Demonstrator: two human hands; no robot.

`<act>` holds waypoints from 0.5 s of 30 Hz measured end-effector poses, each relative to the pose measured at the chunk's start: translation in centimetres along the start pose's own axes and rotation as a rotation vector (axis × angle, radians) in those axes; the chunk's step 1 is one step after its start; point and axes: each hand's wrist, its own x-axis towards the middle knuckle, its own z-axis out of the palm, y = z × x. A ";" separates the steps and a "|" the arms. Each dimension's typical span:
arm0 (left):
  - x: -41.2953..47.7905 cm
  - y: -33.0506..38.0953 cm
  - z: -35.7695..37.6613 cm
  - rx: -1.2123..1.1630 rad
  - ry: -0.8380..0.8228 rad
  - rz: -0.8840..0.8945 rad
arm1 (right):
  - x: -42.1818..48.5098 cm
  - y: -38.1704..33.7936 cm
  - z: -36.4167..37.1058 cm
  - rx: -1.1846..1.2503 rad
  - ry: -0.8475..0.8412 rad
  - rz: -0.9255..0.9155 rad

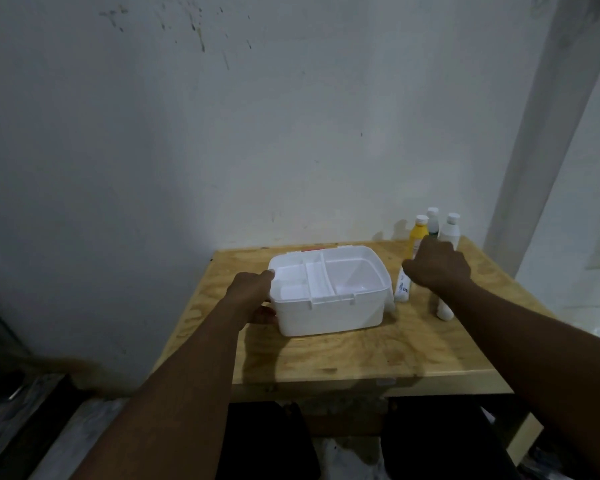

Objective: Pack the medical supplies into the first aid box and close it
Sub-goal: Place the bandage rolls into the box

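Observation:
An open white first aid box (329,311) stands on the wooden table (343,355), with a divided tray insert (305,280) in its left half. My left hand (253,296) grips the box's left end. My right hand (437,265) hovers palm down over the supplies to the right of the box, fingers spread, holding nothing. Beneath it lie a white tube (401,289) and another white bottle (444,311) on its side. Behind it stand a yellow bottle (417,237) and two white bottles (450,230), (432,220). The box's lid is hidden behind the box.
The table sits in a corner against a stained white wall (257,133). A pale pillar (541,133) rises at the right. Dark shapes lie under the table's front edge and on the floor at the left.

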 end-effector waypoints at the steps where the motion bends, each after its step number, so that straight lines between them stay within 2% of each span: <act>1: -0.1 0.0 0.0 -0.003 -0.008 0.003 | 0.3 -0.8 -0.6 0.052 0.046 -0.039; 4: -0.3 0.0 -0.1 -0.029 -0.041 0.013 | 0.7 -4.5 -2.0 0.229 0.036 -0.245; 7: -0.3 0.0 -0.3 -0.058 -0.062 0.019 | -1.1 -8.8 -1.8 0.345 -0.157 -0.453; 11: 0.2 -0.3 -0.6 -0.103 -0.084 0.009 | -4.7 -12.5 0.7 0.270 -0.324 -0.674; 15: 0.2 -0.5 -0.6 -0.117 -0.075 0.017 | -5.7 -13.3 3.1 0.177 -0.347 -0.743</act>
